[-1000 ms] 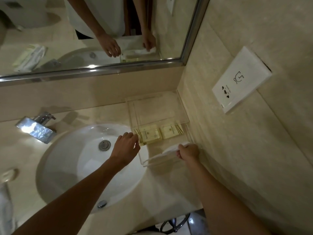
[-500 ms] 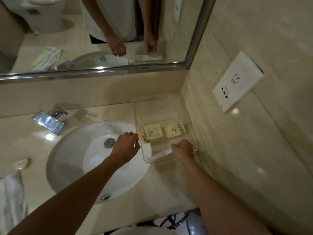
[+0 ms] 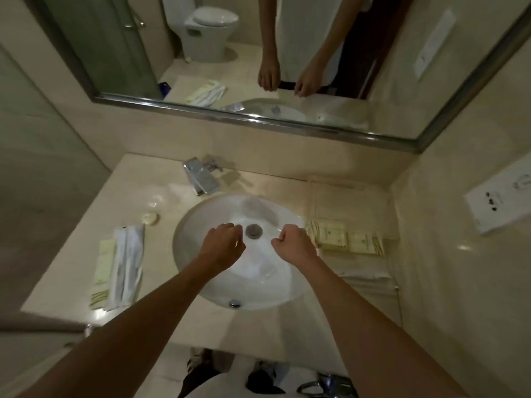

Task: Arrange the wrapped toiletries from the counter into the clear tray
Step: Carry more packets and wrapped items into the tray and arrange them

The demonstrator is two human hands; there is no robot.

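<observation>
The clear tray (image 3: 349,193) stands on the counter right of the basin, against the wall. Two pale yellow wrapped packets (image 3: 329,235) (image 3: 366,243) lie side by side in it, and a white wrapped item (image 3: 365,278) lies at its near end. On the counter left of the basin rests a pile of wrapped toiletries: a yellow-green packet (image 3: 101,272) and white packets (image 3: 128,267). My left hand (image 3: 222,248) and my right hand (image 3: 293,242) hover over the basin, both loosely curled with nothing in them.
A white round basin (image 3: 201,271) with a metal drain fills the counter's middle. A chrome tap (image 3: 201,176) stands behind it. A small soap bar (image 3: 150,218) lies at the left. A white wall socket plate (image 3: 502,199) is on the right wall; a mirror (image 3: 258,53) hangs above.
My right hand has let go of the white wrapped item at the tray's near end and moved left over the basin. The view has swung left, showing the pile on the left counter.
</observation>
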